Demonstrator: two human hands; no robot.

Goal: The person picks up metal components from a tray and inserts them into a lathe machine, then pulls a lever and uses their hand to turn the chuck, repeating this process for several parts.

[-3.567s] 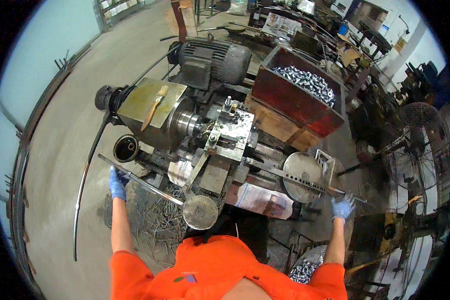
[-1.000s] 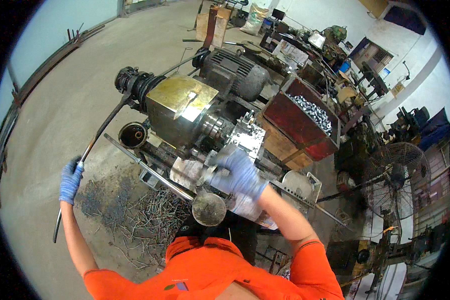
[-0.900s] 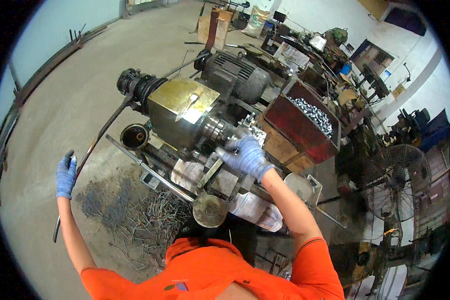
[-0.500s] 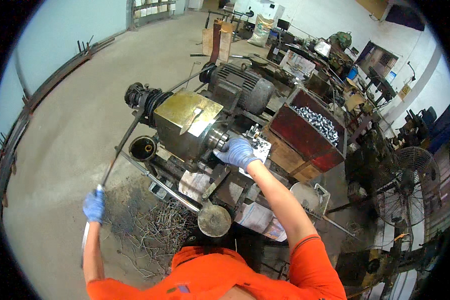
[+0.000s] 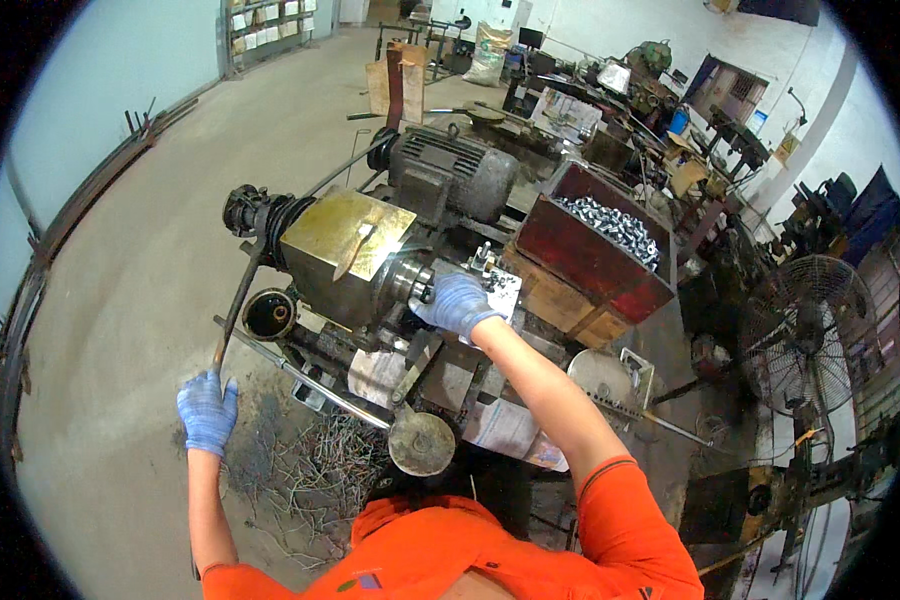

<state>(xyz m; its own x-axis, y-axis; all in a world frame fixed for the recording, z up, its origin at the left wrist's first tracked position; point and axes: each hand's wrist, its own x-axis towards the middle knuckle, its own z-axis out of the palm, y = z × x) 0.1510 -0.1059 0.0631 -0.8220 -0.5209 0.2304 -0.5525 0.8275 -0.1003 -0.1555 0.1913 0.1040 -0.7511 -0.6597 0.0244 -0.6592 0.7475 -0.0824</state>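
Note:
My left hand (image 5: 207, 412), in a blue knit glove, is at the near end of a long dark lever (image 5: 238, 300). Its fingers are stretched out, the thumb stands apart, and the lever's tip meets the fingers. My right hand (image 5: 457, 304), gloved alike, is at the front of a round metal chuck (image 5: 408, 279) on a small lathe-like machine. Its fingers are bent together there; whatever they hold is hidden. A brush (image 5: 355, 250) lies on the machine's brass-coloured cover (image 5: 320, 235). Beyond the right hand is a white sheet with small dark parts (image 5: 506, 291).
A dark red bin (image 5: 580, 245) of shiny metal pieces (image 5: 615, 230) stands right of the machine on wood. An electric motor (image 5: 455, 175) sits behind. Thin metal scraps (image 5: 320, 450) litter the floor at near left. A round-ended bar (image 5: 422, 443) juts towards me; a caged fan (image 5: 805, 325) stands right.
My left hand has gone from closed around the lever's end to stretched-out fingers, shifting slightly right. The lever has swung nearer the machine. My right hand stays at the chuck. The view has shifted.

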